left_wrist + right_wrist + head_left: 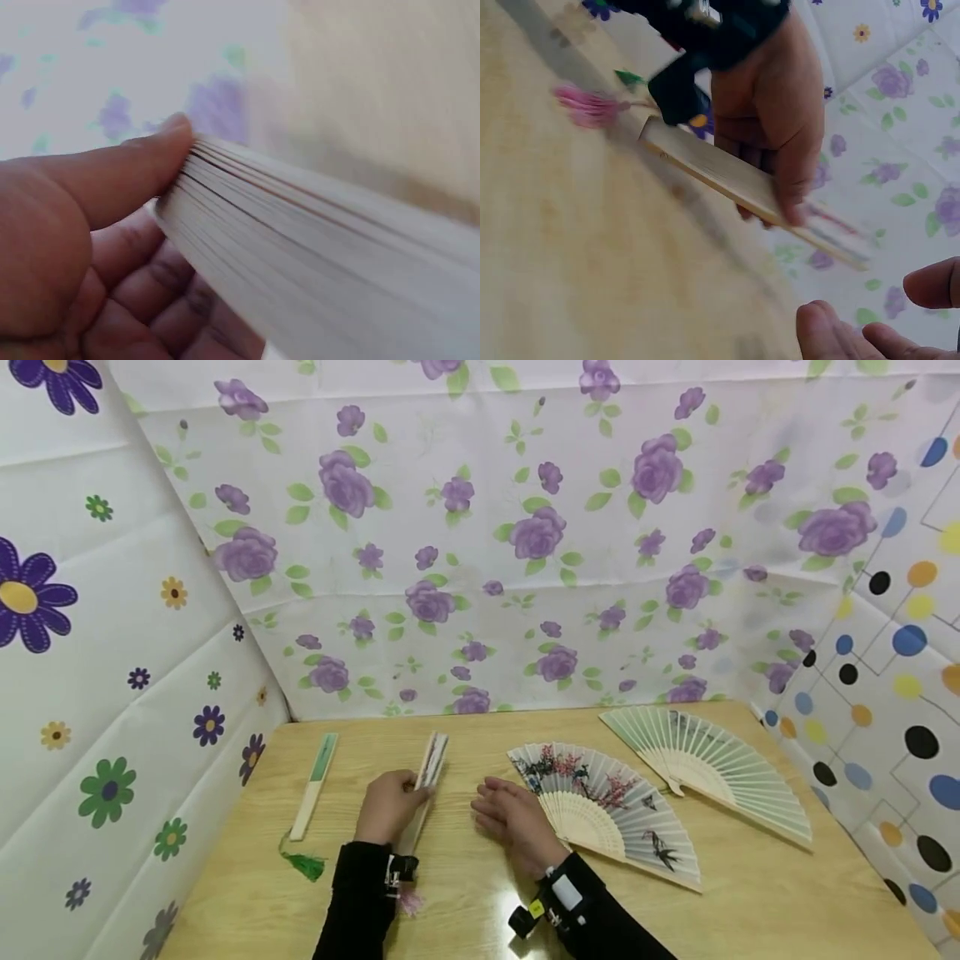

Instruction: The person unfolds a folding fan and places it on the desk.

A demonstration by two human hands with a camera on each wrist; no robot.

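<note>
My left hand grips a folded fan with pale ribs, its thumb on one side and fingers curled behind, as the left wrist view shows up close. A pink tassel hangs from the fan's lower end. My right hand holds nothing; its fingers are loosely bent, to the right of the folded fan. Just beyond that hand lies a spread white fan with pink blossoms and a dark bird, its left part partly behind the hand.
A folded green fan with a green tassel lies on the wooden table at the left. At the back right rests a spread pale green fan. Flowered cloth walls the far side, with patterned sheets left and right.
</note>
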